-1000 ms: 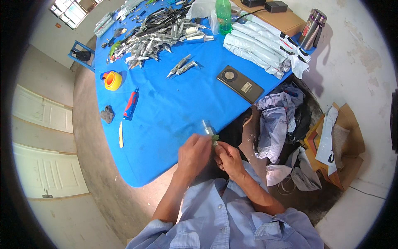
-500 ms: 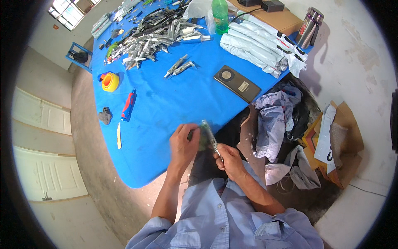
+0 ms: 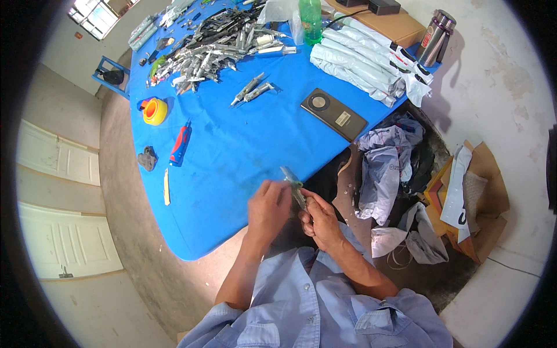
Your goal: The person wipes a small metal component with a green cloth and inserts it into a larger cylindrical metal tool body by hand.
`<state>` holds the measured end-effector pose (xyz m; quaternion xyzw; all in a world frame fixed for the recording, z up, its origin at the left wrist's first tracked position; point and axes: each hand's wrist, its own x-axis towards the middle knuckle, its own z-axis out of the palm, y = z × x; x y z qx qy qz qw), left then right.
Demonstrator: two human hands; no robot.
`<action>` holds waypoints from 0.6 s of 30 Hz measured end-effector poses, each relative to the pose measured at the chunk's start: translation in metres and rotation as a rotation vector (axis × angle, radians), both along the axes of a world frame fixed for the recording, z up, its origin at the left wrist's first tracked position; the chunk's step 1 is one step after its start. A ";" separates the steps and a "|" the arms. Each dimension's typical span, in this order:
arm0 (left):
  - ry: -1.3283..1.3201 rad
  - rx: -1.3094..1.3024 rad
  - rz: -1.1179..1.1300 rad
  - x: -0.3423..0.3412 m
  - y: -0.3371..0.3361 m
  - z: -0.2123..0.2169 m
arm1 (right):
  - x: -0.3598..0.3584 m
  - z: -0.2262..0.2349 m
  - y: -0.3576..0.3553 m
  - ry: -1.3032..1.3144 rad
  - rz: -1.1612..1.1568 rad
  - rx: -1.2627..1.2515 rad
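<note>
My right hand [image 3: 322, 222] is closed around the lower end of a slim packet wrapped in clear, shiny plastic [image 3: 289, 175], which tilts up to the left just off the table's front edge. Close beside it, my left hand [image 3: 268, 210] has its fingers curled in against the packet's side. Motion blurs those fingertips, and what they pinch cannot be made out. Something greenish shows on the packet between the hands. Two similar slim wrapped packets [image 3: 253, 90] lie together on the blue-covered table [image 3: 214, 191], beyond my hands.
A dark phone [image 3: 333, 114] lies near the right edge. Leftward are a yellow tape roll [image 3: 154, 111], a red-blue tool [image 3: 180, 143], a dark lump [image 3: 147, 158] and a thin yellowish strip [image 3: 167, 187]. Farther back: piled packets [image 3: 209, 61], white bags [image 3: 354, 66], green bottle [image 3: 310, 22], thermos [image 3: 436, 38].
My left hand has moved right and slightly down, closing against the packet. The greenish film seen between the hands is now bunched at the packet. My right hand stays nearly in place.
</note>
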<state>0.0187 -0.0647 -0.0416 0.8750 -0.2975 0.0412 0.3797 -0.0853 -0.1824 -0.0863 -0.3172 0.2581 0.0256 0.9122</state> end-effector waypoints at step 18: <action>0.019 0.000 -0.057 -0.028 0.001 0.012 | 0.002 -0.003 -0.002 0.030 -0.042 0.138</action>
